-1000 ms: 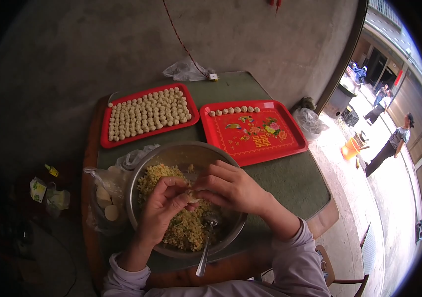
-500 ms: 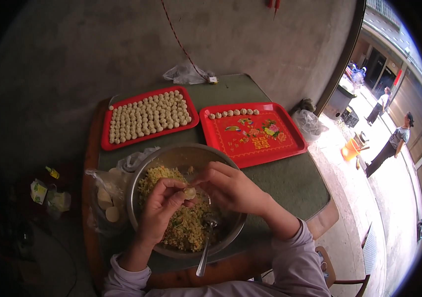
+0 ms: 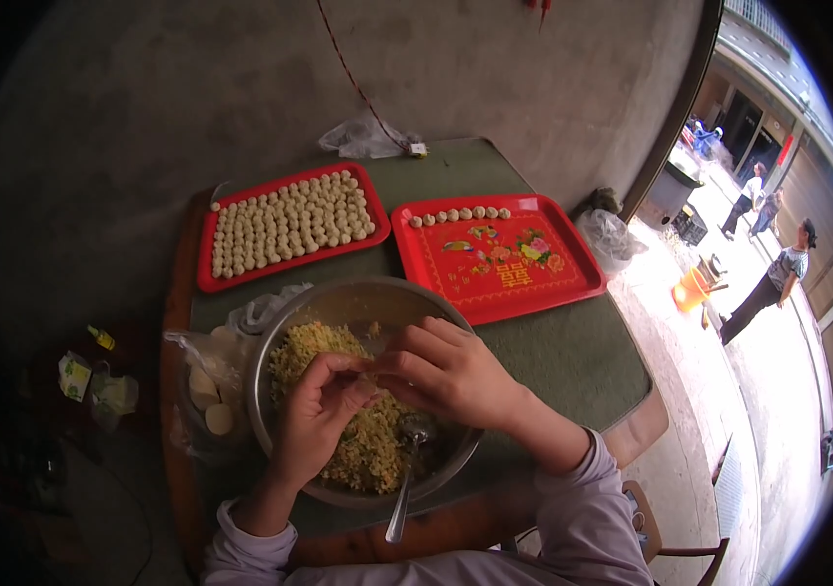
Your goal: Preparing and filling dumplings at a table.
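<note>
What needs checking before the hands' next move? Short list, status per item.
1. Left hand has the dough piece between thumb and fingers: ok.
2. Right hand has a firm grip on it too: cannot tell; its fingers are at the piece but hide the contact.
3. Dough piece fully closed: cannot tell, fingers cover it.
4. Spoon resting in the bowl, handle over the near rim: ok.
5. Space on the right-hand tray: ok, just one short row of balls along its far edge.
</note>
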`<state>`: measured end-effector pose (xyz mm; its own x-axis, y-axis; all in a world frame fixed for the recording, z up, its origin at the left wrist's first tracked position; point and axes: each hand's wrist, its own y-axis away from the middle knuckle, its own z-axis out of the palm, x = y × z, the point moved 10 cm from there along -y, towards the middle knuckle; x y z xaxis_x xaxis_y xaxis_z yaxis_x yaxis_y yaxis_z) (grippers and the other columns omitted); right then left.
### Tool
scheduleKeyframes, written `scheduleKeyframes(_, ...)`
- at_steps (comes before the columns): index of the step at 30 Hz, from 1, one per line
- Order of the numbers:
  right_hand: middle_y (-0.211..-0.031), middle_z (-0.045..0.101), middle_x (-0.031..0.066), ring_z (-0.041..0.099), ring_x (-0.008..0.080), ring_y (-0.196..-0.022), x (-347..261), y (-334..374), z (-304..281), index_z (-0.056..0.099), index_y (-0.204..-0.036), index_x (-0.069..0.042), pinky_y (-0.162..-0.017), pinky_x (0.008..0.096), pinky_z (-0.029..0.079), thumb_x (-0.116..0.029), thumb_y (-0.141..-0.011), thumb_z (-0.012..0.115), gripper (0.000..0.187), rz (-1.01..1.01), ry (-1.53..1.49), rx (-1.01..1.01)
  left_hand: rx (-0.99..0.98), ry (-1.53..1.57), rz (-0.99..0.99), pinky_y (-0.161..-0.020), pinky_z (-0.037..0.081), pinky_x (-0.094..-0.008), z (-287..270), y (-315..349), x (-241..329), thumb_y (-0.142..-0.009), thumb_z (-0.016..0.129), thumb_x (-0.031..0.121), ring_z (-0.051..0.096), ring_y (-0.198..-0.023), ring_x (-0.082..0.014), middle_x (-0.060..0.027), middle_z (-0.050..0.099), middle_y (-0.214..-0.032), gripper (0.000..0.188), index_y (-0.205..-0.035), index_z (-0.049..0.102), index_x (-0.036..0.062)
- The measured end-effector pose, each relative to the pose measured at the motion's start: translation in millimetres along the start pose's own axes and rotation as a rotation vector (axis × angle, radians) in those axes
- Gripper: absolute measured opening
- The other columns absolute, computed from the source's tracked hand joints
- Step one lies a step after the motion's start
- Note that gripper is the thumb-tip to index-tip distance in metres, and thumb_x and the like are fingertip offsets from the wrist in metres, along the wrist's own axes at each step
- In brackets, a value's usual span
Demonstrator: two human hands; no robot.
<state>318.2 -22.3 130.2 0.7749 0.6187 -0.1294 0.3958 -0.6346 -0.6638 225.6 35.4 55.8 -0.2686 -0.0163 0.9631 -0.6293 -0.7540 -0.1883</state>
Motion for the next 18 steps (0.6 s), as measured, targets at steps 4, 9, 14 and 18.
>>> scheduleKeyframes(4, -0.081, 0.052, 0.0036, 0.052, 0.0227, -0.071, -2.9, 0.0, 0.2, 0.061, -0.096, -0.01, -0.062, 0.034, 0.047, -0.01, -0.07, 0.072, 0.028, -0.008, 0.01, 0.013, -0.008, -0.035, -0.019, -0.081, 0.05, -0.0242, -0.6, -0.1, -3.7, -0.095, 0.056, 0.011, 0.057, -0.091, -0.0082, -0.0023, 0.058, -0.098, 0.016, -0.107, 0.052, 0.0012)
scheduleKeyframes(9, -0.079, 0.051, 0.0049, 0.053, 0.0233, -0.071, -0.6, 1.0, -0.4, 0.059, -0.093, -0.009, -0.061, 0.0342, 0.047, -0.008, -0.069, 0.07, 0.027, 0.041, 0.013, 0.017, -0.013, -0.072, 0.002, -0.079, 0.049, -0.0234, -0.9, -0.2, -3.2, -0.095, 0.058, 0.011, 0.057, -0.089, -0.0079, -0.002, 0.058, -0.098, 0.017, -0.107, 0.053, 0.0009)
scheduleKeyframes(14, -0.082, 0.05, 0.0073, 0.054, 0.0257, -0.075, 13.3, 2.4, -3.5, 0.053, -0.089, -0.007, -0.064, 0.0367, 0.048, -0.01, -0.07, 0.068, 0.024, 0.137, 0.013, 0.021, 0.026, -0.006, -0.098, -0.08, 0.049, -0.0243, -5.4, -0.2, -9.3, -0.094, 0.058, 0.013, 0.058, -0.089, -0.0092, -0.0032, 0.06, -0.098, 0.02, -0.11, 0.054, 0.0006)
scheduleKeyframes(18, -0.08, 0.052, 0.0078, 0.055, 0.0296, -0.076, 23.5, 3.2, -3.7, 0.058, -0.093, -0.006, -0.067, 0.0385, 0.049, -0.002, -0.071, 0.065, 0.023, 0.165, -0.055, 0.038, 0.004, 0.03, -0.101, -0.079, 0.049, -0.0254, -5.9, -1.3, -9.6, -0.095, 0.058, 0.014, 0.059, -0.088, -0.0104, -0.004, 0.06, -0.098, 0.022, -0.112, 0.054, 0.0006)
